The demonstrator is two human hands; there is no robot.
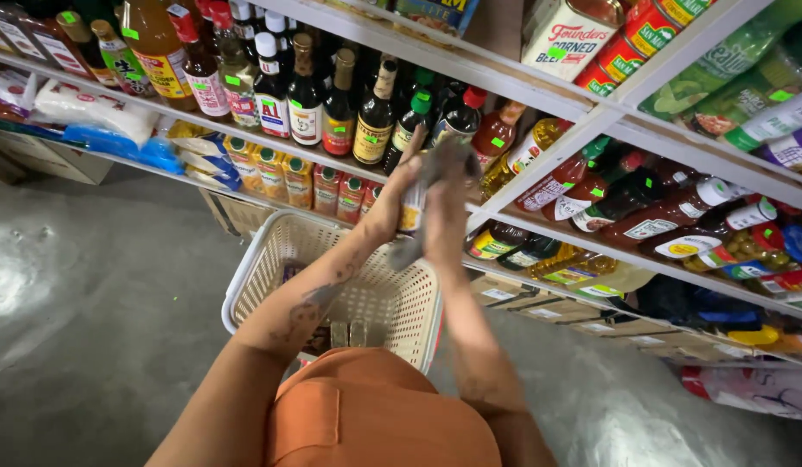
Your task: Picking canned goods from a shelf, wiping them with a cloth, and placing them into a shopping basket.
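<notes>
You've got a small bottle (pixel 411 206) up in front of the shelf edge (pixel 539 227), right between your two hands and level with the middle rack. Your left hand (pixel 390 201) is wrapped around the bottle from the left, fingers closed on its side, thumb pointing up past the label. Your right hand (pixel 448 216) presses a grey cloth (pixel 442 169) against the bottle from the right; the fingers are curled tight on the cloth, and a loose tail of it hangs down below your hands. How much of the bottle the cloth covers you can't tell from here, since only a strip of yellow label shows between the hands.

Just below your forearms sits a white plastic basket (pixel 254 281), its near rim by your knee, with a few small jars (pixel 349 333) showing at the bottom. Behind your hands, the rack carries dark glass bottles (pixel 340 108) with coloured caps along its front edge, and to the right red sauce bottles (pixel 643 216) lie tilted on the next rack. The lower rack at the left holds a row of orange jars (pixel 275 173) with green lids
</notes>
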